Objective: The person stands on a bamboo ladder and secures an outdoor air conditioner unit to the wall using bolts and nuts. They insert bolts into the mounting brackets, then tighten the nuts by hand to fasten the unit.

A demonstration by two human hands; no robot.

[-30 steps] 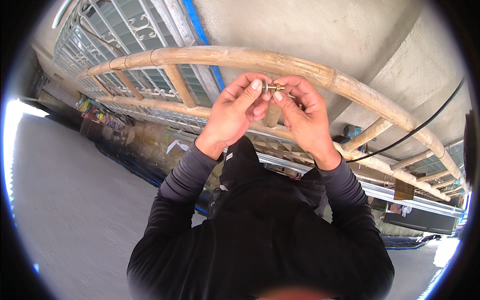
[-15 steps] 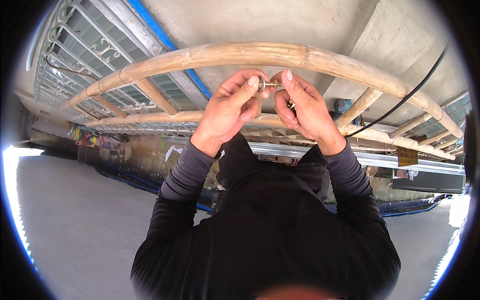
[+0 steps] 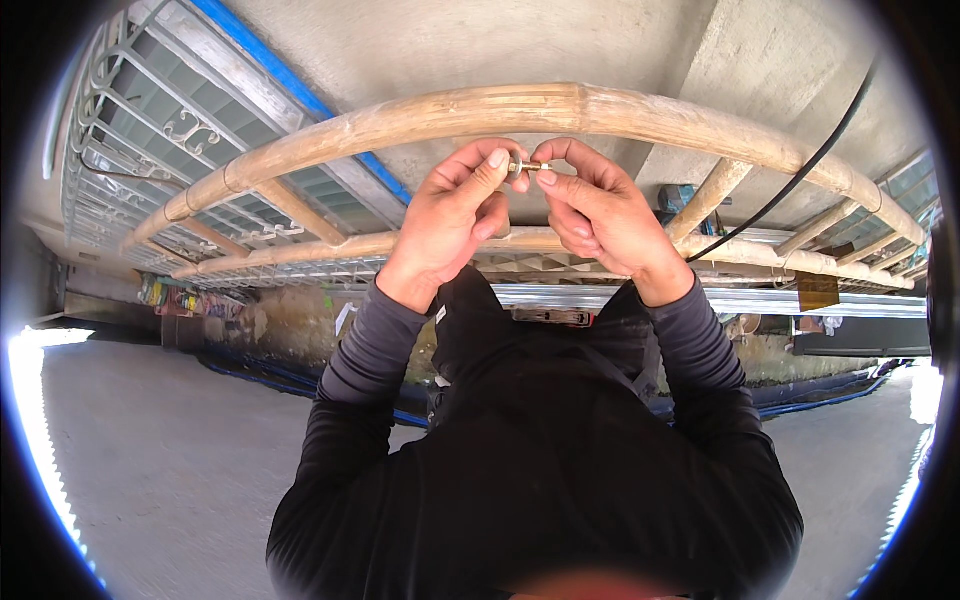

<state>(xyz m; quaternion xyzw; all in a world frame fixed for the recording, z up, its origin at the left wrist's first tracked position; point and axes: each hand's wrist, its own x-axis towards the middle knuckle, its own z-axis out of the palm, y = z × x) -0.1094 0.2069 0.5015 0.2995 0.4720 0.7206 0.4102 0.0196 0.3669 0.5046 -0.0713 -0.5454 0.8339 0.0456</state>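
Between my fingers is a small brass-coloured bolt (image 3: 530,167) with a silvery washer and a hexagonal piece on it, lying roughly horizontal. My left hand (image 3: 455,215) pinches the washer end with thumb and forefinger. My right hand (image 3: 605,220) grips the other end, its thumb just under the tip and the other fingers curled. Both hands are in front of a bamboo ladder, between its upper rail (image 3: 480,112) and lower rail (image 3: 762,254). My fingertips hide part of the bolt.
A white metal grille (image 3: 140,120) and blue strip (image 3: 280,70) are at upper left, a concrete wall (image 3: 460,40) behind the ladder. A black cable (image 3: 815,165) crosses it at right. A teal tool (image 3: 676,200) and metal bars (image 3: 850,305) sit beyond. Grey pavement (image 3: 180,440) lies lower left.
The view has rotated, so the ladder and grille appear shifted and more level. The right thumb, raised half a second ago, has come down onto the bolt's end. Both hands keep the bolt.
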